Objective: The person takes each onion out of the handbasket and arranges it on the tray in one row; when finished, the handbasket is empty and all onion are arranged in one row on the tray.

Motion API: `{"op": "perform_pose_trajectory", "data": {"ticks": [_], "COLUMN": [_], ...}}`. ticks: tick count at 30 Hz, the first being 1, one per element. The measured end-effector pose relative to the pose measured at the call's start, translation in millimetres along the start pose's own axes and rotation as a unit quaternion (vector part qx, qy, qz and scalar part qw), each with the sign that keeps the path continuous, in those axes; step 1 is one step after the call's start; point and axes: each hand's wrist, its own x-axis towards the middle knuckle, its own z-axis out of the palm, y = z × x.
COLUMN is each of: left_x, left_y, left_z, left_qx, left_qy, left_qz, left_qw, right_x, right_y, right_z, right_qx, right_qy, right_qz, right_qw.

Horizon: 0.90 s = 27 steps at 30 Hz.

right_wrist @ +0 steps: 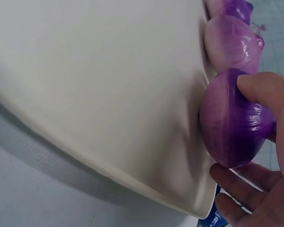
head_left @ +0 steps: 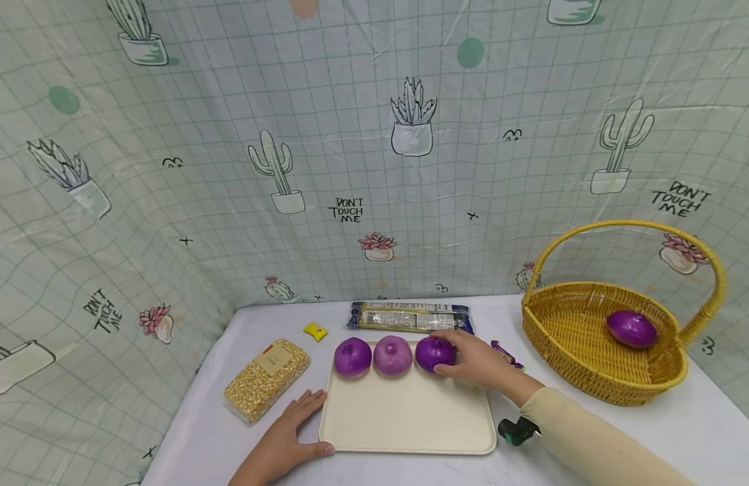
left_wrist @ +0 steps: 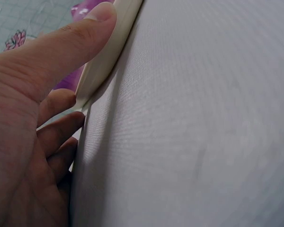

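My right hand (head_left: 472, 358) grips a dark purple onion (head_left: 435, 354) at the far right corner of a cream tray (head_left: 411, 418). In the right wrist view the thumb lies on one side of that onion and the fingers on the other. A paler onion (head_left: 393, 356) and another dark purple onion (head_left: 353, 358) sit beside it in a row along the tray's far edge. At the tray's left side rests my left hand (head_left: 289, 432), fingers extended. Its thumb (left_wrist: 80, 35) touches the tray rim in the left wrist view.
A yellow wicker basket (head_left: 553, 351) with a tall handle stands at right, holding one purple onion (head_left: 631, 329). Bagged corn kernels (head_left: 268, 381) and a yellow wrapped candy (head_left: 316, 331) lie left. Long packets (head_left: 407, 316) lie behind the tray; a purple wrapper (head_left: 507, 354) and dark green object (head_left: 517, 430) lie right.
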Motion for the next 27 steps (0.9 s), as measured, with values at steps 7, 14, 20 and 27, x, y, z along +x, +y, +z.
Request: {"op": "perform_pose_trajectory", "data": {"ticks": [7,14,20,27], "left_x": [1.0,0.9,0.1,-0.6], "left_y": [-0.2,-0.7,0.9,1.3], "left_z": [-0.6,0.5,-0.1,-0.5], "left_qx": [-0.002,-0.007,-0.007,-0.008], "left_qy": [-0.001,-0.003,-0.004,-0.005], "left_qz": [0.003,-0.005,-0.008,-0.009], "left_qw": [1.0000,1.0000,0.9999,0.9999], "right_x": [0.5,-0.7,-2.2,-3.3], "right_y": [-0.3,0.0,-0.1,2.7], "right_z": [1.2,0.4,-1.9,-2.0], "right_qx": [-0.001,0.000,0.004,0.019], "right_qy": [0.005,0.001,-0.001,0.003], "right_qz": [-0.009,0.000,0.009,0.005], "right_qw": [0.9999,1.0000,0.9999,0.9998]}}
